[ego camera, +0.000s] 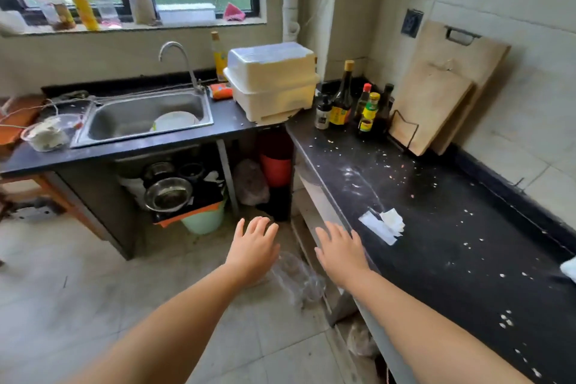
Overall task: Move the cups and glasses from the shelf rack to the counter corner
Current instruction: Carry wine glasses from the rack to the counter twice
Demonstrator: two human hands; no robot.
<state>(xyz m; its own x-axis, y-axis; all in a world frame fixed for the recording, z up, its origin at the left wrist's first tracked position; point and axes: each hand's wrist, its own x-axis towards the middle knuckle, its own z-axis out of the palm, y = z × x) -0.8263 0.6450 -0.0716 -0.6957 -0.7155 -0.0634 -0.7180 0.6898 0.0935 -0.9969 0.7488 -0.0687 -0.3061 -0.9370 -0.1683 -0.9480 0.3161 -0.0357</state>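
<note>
Both hands' fingers spread, holding nothing: left hand [254,251] | right hand [341,251] | bottle labels unreadable

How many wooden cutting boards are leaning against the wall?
2: a large pale wooden cutting board with a metal handle against the tiled wall, and a smaller wooden board propped in front of it. No others show.

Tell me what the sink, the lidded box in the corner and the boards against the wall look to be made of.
Sink: brushed stainless steel by its grey, dull sheen. Lidded box: probably plastic, cream and smooth, with a cloudy translucent lid. Boards: likely wood or bamboo, pale tan and matte; the rear one has a dark handle.
</note>
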